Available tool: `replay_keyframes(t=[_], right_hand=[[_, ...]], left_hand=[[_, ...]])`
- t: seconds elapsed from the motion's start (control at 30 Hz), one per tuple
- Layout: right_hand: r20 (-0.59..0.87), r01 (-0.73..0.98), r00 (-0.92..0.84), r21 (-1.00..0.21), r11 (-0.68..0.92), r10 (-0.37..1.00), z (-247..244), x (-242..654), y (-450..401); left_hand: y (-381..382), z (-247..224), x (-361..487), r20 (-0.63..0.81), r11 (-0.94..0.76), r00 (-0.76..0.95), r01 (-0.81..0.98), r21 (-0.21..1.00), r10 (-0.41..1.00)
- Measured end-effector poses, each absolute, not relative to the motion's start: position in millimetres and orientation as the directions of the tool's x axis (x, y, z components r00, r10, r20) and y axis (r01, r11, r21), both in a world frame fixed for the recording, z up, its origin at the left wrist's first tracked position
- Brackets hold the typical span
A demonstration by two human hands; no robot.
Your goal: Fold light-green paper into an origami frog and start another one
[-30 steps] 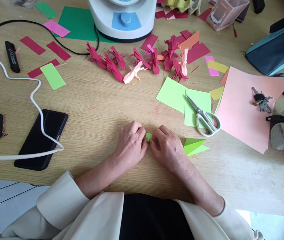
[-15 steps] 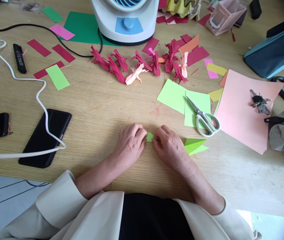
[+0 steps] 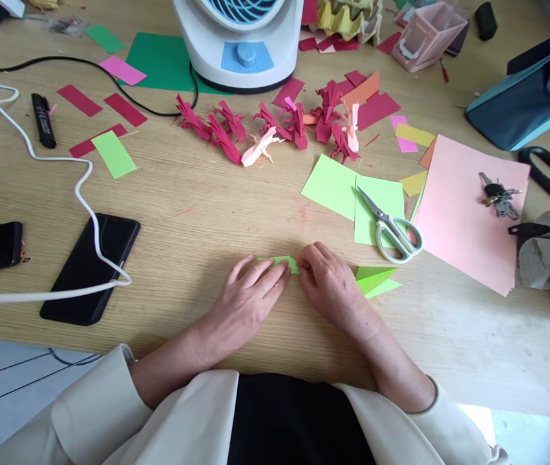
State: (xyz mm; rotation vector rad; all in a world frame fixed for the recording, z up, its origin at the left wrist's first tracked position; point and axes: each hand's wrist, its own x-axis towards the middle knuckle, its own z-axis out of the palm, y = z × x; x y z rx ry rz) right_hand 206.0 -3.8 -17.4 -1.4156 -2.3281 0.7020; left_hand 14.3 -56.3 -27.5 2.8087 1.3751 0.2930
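Here — left hand (image 3: 243,300): flat on green paper (image 3: 293,265) | right hand (image 3: 329,284): pinching it | marker (image 3: 42,121): illegible

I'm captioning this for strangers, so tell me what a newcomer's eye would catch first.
Probably the cluster of folded crimson figures, two pale pink ones among them, on the desk in front of the white fan. Then the small green paper below centre, with the left hand resting on it and the right hand at its right end.
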Motion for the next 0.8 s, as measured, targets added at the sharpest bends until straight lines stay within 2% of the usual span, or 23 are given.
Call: replay_keyframes(t=[0.2,0.33,0.43,0.57,0.67,0.8], right_hand=[[0.057,0.675,-0.484,-0.611,0.414,0.873,-16,216,-3],[0.089,0.601,-0.59,-0.614,0.511,0.802,-12,224,-3],[0.102,0.569,-0.696,-0.524,0.634,0.71,-8,230,-4],[0.113,0.524,-0.801,-0.344,0.779,0.588,-3,240,-8],[0.119,0.483,-0.849,-0.226,0.846,0.516,0,246,-11],[0.109,0.454,-0.877,-0.137,0.881,0.469,-1,245,-13]], left_hand=[[-56,-28,11,0.11,-0.623,0.614,0.777,0.092,0.781],[-57,-27,10,0.074,-0.618,0.614,0.78,0.1,0.786],[-58,-27,10,0.073,-0.617,0.613,0.783,0.084,0.787],[-60,-30,10,0.077,-0.621,0.617,0.781,0.066,0.783],[-61,-31,11,0.082,-0.618,0.613,0.784,0.059,0.786],[-63,-29,14,0.091,-0.605,0.6,0.795,0.038,0.795]])
